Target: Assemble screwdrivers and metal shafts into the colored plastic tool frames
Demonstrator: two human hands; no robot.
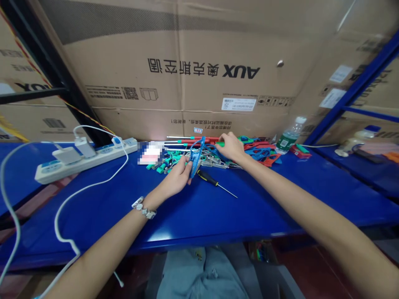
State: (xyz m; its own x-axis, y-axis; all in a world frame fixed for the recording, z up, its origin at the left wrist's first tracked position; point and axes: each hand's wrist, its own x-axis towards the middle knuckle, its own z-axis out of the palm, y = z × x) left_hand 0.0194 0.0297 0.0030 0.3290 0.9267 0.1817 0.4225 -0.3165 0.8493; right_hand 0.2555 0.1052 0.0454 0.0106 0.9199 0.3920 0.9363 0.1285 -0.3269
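Note:
My left hand [181,173] is closed on a blue plastic part [195,160], held upright above the table's middle. At the back, my right hand [231,147] has its fingers closed round a green handle [220,144], over a heap of small parts. Green and clear pieces [170,160] lie in the heap's left part, blue and red pieces [262,153] in its right. Red-handled rods [195,140] stretch across behind. A black and yellow screwdriver [208,177] rests just right of my left hand, its shaft toward the front right.
A white power strip [90,161] with plugs and cables lies at the left on the blue table [243,216]. A water bottle [289,136] stands beside a small red box [299,153] at the back right. A large cardboard box [199,95] rises behind.

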